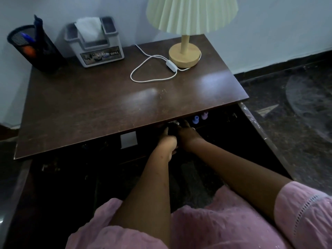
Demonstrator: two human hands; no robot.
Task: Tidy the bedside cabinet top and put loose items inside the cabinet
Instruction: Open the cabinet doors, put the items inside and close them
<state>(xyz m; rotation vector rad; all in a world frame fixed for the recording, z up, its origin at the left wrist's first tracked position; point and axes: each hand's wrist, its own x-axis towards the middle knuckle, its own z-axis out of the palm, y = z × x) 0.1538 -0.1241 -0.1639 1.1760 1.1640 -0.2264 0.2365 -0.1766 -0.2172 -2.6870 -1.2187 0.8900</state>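
**Both hands inside the open cabinet**

Left hand (166, 142) and right hand (186, 135) meet under the cabinet top (107, 105), beside two small bottles (199, 118); either grip's state cannot be told in the dark. Far on top stand lamp (185, 54), tissue box (95, 45), pen holder (34, 49).

Dark brown bedside cabinet (100, 105), open below; two small bottles (199, 118) inside.

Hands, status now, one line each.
Left hand: inside the dark cabinet, fingers curled; holding anything cannot be told.
Right hand: inside the cabinet, grip cannot be told.
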